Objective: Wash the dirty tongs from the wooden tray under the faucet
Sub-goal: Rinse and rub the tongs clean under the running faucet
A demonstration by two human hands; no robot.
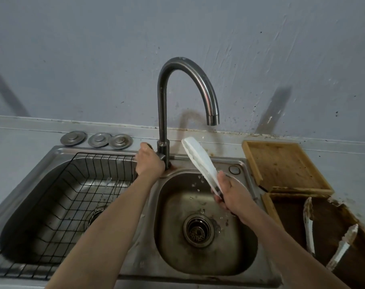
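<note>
Stainless steel makes up the double sink [58, 157] sunk into a pale grey worktop [20, 138], with a blue-grey painted wall [94, 49] rising behind it, scuffed and speckled with dark spots toward the right. A tall curved faucet [163, 105] stands at the far edge between the two basins; no stream shows at its spout, though droplets hang in the air over the right basin. The left basin holds a black wire rack [68, 197] with what looks like a metal utensil lying in it. The right basin has a round drain strainer [198, 230] and wet, grimy steel around it. Three metal drain covers [96, 139] lie in a row on the worktop at far left of the faucet.

The left hand [149, 161] is curled round the faucet's handle at its base. The right hand [229, 195] grips the near end of a pair of white tongs [200, 161], its fingers wrapped round them, holding them tilted up and away over the right basin, below the spout.

To the right of the sink sit two wooden trays: a far wooden tray [258, 167] with a stained floor, and a near wooden tray [271, 207], darker and dirty, in which two more soiled white tongs [308, 224] lie.
</note>
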